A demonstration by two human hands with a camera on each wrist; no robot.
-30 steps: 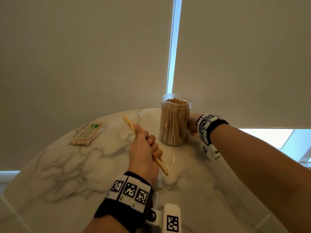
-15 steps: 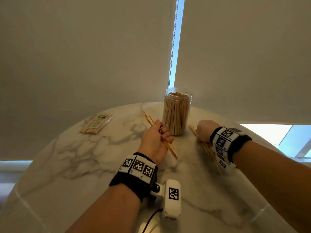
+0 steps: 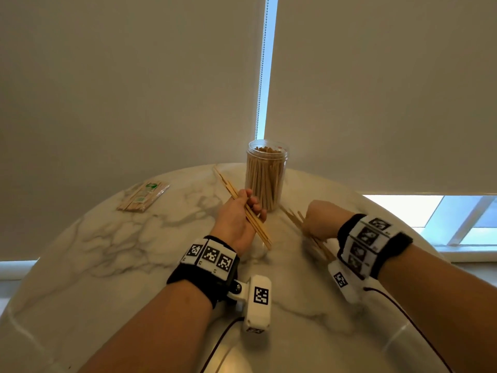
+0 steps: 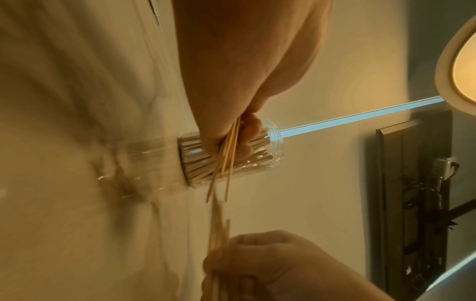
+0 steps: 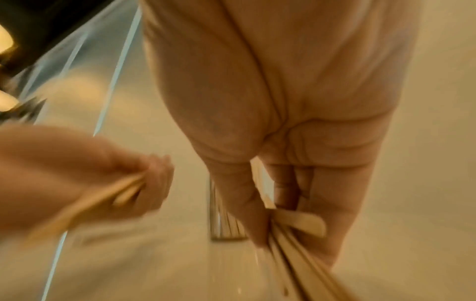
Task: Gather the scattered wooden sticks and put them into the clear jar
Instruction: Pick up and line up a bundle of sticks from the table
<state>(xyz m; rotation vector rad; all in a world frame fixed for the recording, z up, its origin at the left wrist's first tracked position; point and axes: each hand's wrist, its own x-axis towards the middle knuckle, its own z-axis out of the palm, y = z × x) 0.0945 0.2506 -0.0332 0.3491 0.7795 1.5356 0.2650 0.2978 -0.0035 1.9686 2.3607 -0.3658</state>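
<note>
The left hand grips a bundle of thin pale wooden sticks, long axis running ten to four o'clock; the clear plastic jar, nearly full, stands at its one o'clock, nearer than to the right hand, whose fingers curl round more sticks on the white marble table.

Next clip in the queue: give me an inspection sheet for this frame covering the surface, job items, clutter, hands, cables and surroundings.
Surface: round marble table, glossy, grey veining.
Job's things: clear jar upright, lid off, packed with sticks; bundle of sticks in the left hand; more sticks under the right hand, partly on the table.
Clutter: wrapped stick packet at the far left of the table.
Hands: left hand grips its bundle beside the jar; right hand grips sticks, blurred.
Cables: dark cable from the left wrist camera; another along the right forearm.
Surroundings: roller blinds drawn, daylight in the gap between them and at the lower right.
</note>
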